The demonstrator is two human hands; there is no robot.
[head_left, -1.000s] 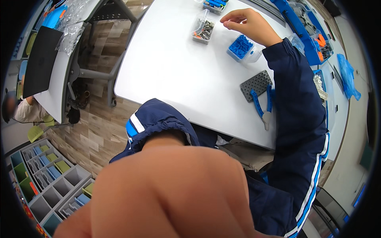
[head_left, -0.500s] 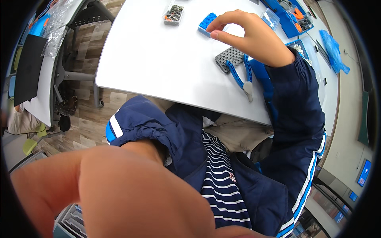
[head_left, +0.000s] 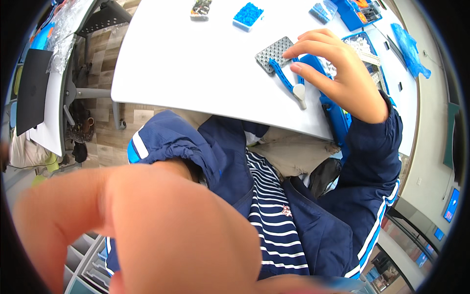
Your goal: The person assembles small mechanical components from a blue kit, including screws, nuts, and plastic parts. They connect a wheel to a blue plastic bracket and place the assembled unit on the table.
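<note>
My right hand (head_left: pixel 338 68) hovers at the right of the white table, thumb and fingers curved and apart, with nothing seen between them. Its fingertips are nearest a grey studded plate (head_left: pixel 275 53) and a V-shaped piece of blue beams (head_left: pixel 282 77) with a light grey rounded end. One beam is partly hidden by the thumb; contact cannot be made out. Large and blurred, my left hand (head_left: pixel 171 230) is raised close to the camera at the lower left. Its fingertips and anything in them are hidden.
On the table stand a clear box of blue pegs (head_left: pixel 248 15), a box of mixed small parts (head_left: pixel 200 9) and a clear box (head_left: pixel 323 11). Rightward are a tray of white parts (head_left: pixel 362 48), a blue case (head_left: pixel 350 15) and a blue plastic bag (head_left: pixel 410 51). A dark laptop (head_left: pixel 34 93) sits far left.
My right hand has moved from beside the box of blue pegs to near the grey plate and blue beams. The view has shifted slightly; my left hand stays near the camera.
</note>
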